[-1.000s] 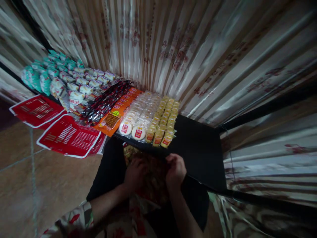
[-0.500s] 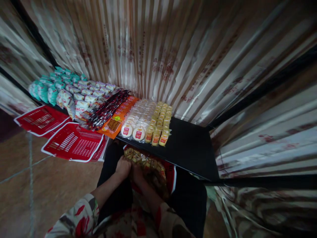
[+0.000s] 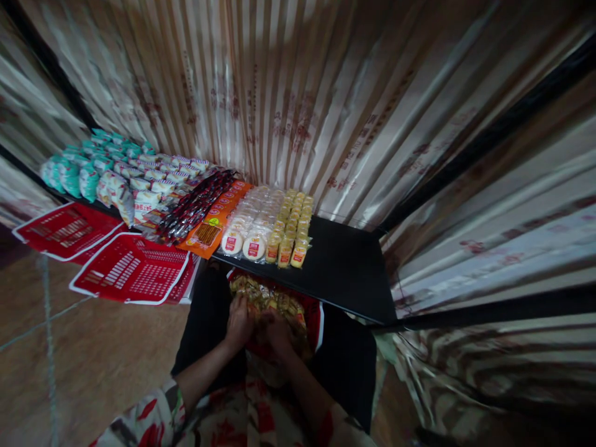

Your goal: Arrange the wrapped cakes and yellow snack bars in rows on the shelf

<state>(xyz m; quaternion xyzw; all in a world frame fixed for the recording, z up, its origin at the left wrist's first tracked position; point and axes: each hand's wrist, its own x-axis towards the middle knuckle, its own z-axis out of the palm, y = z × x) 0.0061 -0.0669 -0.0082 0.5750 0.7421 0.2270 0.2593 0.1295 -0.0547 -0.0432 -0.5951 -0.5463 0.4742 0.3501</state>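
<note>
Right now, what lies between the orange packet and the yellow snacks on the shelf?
In the head view, wrapped white rounds separate the orange packet from the yellow snacks.

Dim light, pleated patterned curtain (image 3: 298,81), brown tiled floor (image 3: 116,360), black shelf (image 3: 347,267)

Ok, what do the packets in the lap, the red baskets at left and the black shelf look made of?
Packets: probably thin, clear plastic film, glossy, going by glints and yellow showing through.
Red baskets: likely moulded plastic, fairly smooth; regular slots and white rims suggest it.
Black shelf: smooth, fairly dull, perhaps painted metal or coated board; its plain dark surface leaves that open.
</note>
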